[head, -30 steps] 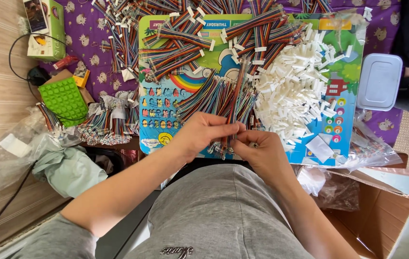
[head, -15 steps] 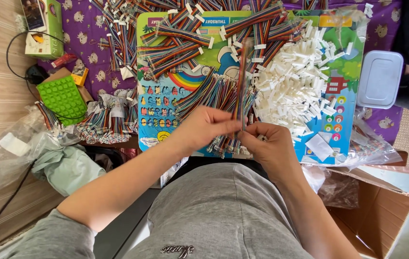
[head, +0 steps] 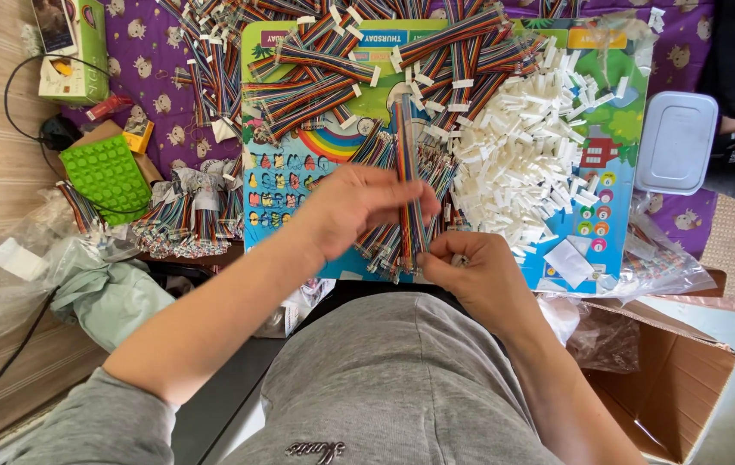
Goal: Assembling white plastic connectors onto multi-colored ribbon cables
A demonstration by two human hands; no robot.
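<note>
A green bubble toy (head: 107, 176) is seen well to the left of the colourful picture board (head: 617, 176). Over the board's near edge, the left hand (head: 359, 207) is closed around the middle of a rainbow ribbon cable (head: 405, 142), which is stretched away across the board. The cable's near end is pinched between the narrowed fingers of the right hand (head: 475, 280). A pile of white connector housings (head: 527, 164) is heaped on the board's right half, and a grey-lidded plastic box (head: 676, 142) is set just beyond the board's right edge.
</note>
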